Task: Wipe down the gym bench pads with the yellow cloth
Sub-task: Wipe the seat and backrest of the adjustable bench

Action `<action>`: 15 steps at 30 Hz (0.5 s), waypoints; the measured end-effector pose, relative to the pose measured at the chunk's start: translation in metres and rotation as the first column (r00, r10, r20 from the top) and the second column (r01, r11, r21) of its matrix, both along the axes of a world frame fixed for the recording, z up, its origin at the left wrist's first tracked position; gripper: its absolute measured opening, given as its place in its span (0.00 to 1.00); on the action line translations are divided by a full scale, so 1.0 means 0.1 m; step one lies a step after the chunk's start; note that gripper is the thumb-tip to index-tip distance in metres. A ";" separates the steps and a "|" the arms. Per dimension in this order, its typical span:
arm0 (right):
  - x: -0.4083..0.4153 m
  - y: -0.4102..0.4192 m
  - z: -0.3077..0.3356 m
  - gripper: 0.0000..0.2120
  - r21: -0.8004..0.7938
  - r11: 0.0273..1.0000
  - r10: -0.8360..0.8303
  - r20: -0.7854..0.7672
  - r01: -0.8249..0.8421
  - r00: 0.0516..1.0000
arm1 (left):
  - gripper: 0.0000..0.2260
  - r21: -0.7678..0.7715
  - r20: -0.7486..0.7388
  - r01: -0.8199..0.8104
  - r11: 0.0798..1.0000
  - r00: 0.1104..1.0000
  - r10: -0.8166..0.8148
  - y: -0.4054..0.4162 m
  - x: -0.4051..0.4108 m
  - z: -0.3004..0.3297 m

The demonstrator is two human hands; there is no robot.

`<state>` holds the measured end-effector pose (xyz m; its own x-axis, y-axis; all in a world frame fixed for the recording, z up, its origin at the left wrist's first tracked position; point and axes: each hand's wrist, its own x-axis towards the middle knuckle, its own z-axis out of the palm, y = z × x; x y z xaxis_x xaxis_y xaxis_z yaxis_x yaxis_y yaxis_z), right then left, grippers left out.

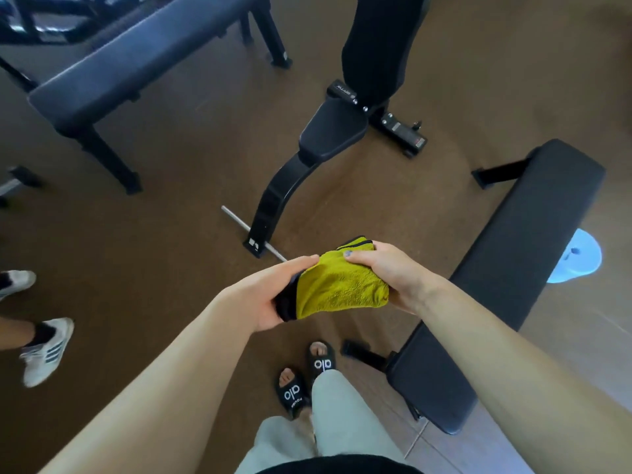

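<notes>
I hold the folded yellow cloth (337, 285) in both hands at chest height above the floor. My left hand (266, 295) grips its left, dark-edged side and my right hand (393, 271) grips its right side, thumb on top. An adjustable bench stands just ahead, with a black seat pad (331, 130) and an upright back pad (379, 46). A flat bench with a black pad (506, 268) runs along my right. Another flat bench with a dark blue pad (136, 59) stands at the far left.
Another person's legs in white sneakers (44, 350) stand at the left edge. A metal bar (253, 234) lies at the adjustable bench's foot. A light blue object (578, 254) lies on the floor beyond the right bench. My feet in black slides (304, 378) stand on brown flooring.
</notes>
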<state>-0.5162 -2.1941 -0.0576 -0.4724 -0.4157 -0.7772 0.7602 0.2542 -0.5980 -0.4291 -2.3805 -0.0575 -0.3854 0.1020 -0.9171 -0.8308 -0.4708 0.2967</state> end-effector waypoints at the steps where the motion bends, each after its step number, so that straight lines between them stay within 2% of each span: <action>1: -0.10 -0.01 -0.02 0.11 0.001 1.000 -0.013 -0.008 0.013 1.000 | 0.13 -0.006 -0.009 0.003 1.000 1.000 -0.003 -0.01 -0.13 0.02; 7: -0.96 -0.09 -0.20 0.08 0.050 0.994 -0.094 0.007 0.093 0.996 | 0.11 -0.152 -0.007 0.037 0.988 0.999 -0.038 -0.08 -1.07 0.01; 12: -2.05 -0.25 -0.76 0.11 0.273 0.962 0.064 -0.192 -0.010 0.979 | 0.12 -0.261 -0.052 -0.011 0.965 0.999 -0.002 -0.18 -2.18 -0.15; 15: -2.67 -0.34 -1.06 0.13 0.265 0.964 0.065 -0.134 -0.028 0.989 | 0.13 -0.286 -0.074 -0.046 0.957 0.997 0.025 -0.21 -2.88 -0.31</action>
